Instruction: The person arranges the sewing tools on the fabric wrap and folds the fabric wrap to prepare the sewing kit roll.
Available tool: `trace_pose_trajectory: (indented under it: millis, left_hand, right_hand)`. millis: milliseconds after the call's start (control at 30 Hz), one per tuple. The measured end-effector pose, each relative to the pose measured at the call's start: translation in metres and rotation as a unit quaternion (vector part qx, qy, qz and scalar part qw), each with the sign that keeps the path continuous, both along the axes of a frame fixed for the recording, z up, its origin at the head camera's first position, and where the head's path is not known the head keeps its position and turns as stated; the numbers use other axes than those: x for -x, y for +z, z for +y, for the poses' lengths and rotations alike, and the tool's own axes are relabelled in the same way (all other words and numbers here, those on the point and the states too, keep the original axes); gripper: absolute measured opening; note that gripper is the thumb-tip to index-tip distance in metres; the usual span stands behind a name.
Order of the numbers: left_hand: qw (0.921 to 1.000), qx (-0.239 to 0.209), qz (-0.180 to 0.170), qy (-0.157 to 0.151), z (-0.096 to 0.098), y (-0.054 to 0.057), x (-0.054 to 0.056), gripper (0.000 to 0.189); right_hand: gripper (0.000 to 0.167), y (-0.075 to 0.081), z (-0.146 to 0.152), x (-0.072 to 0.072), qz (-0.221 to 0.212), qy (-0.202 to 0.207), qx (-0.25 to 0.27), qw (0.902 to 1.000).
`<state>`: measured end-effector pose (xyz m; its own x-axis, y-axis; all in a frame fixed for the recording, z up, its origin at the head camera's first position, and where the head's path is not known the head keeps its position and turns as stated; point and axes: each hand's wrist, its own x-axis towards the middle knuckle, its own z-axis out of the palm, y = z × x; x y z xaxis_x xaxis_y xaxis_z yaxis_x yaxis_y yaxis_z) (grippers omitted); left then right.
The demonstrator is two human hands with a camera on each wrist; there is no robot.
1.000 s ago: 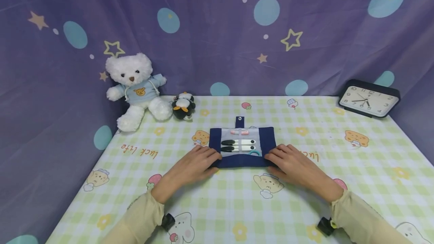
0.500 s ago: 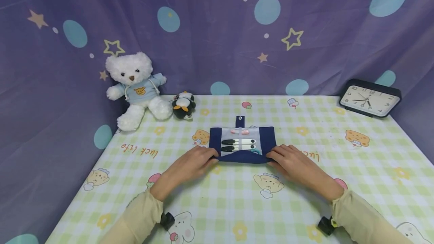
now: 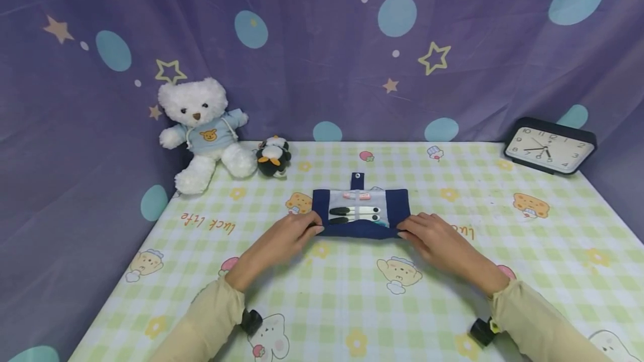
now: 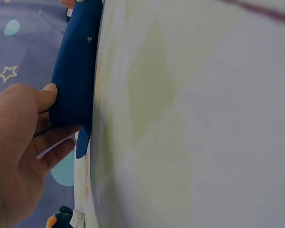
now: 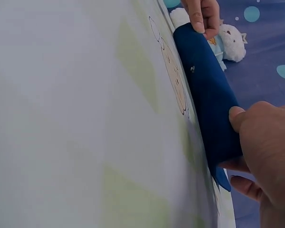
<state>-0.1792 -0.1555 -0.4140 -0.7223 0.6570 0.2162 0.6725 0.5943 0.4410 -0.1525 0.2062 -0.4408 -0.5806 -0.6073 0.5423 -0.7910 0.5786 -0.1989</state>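
Note:
A navy fabric roll-up pouch (image 3: 359, 230) with a grey lining lies across the middle of the table, its near edge curled up and over. Under its elastic strap sit two slim white tools (image 3: 356, 211) with black ends and a small pink-and-white item (image 3: 356, 196). A bit of turquoise shows beside the fold, mostly covered. My left hand (image 3: 289, 234) pinches the fold's left end, thumb on the outer side in the left wrist view. At the right end my right hand (image 3: 436, 239) pinches the same fold. A metal snap (image 4: 90, 40) shows on the rolled outside.
A snap tab (image 3: 357, 181) points away from the pouch's far edge. Behind to the left sit a white teddy bear (image 3: 201, 127) and a small penguin toy (image 3: 273, 156). A black-framed clock (image 3: 550, 146) stands at the back right. A checked cloth (image 3: 322, 306) covers the table.
The pouch's near edge has been lifted and curled away from the person, now covering most of the turquoise item. Both hands went from resting at the lower corners to pinching the fold.

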Motion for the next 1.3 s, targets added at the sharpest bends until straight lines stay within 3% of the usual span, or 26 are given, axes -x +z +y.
trace_pose_trajectory:
  millis: [333,633,867,1300]
  left_hand:
    - [0.9943,-0.004,-0.087,0.061,0.002,0.001,0.004,0.014]
    - [0.9867,-0.062,-0.143,0.045,0.002,-0.001,0.008,0.016]
    - [0.9821,-0.092,-0.154,0.059,0.005,-0.003,0.012,0.017]
    - [0.9748,-0.077,-0.168,0.124,0.015,-0.004,0.022,0.019]
  right_hand:
    - [0.008,0.001,-0.002,0.003,-0.058,-0.02,0.015,0.998]
    - [0.01,0.006,-0.006,0.003,-0.154,-0.06,0.04,0.9854]
    - [0.015,0.007,-0.008,0.011,-0.215,-0.066,0.07,0.9718]
    - [0.031,0.01,-0.01,0.025,-0.298,-0.072,0.107,0.9459]
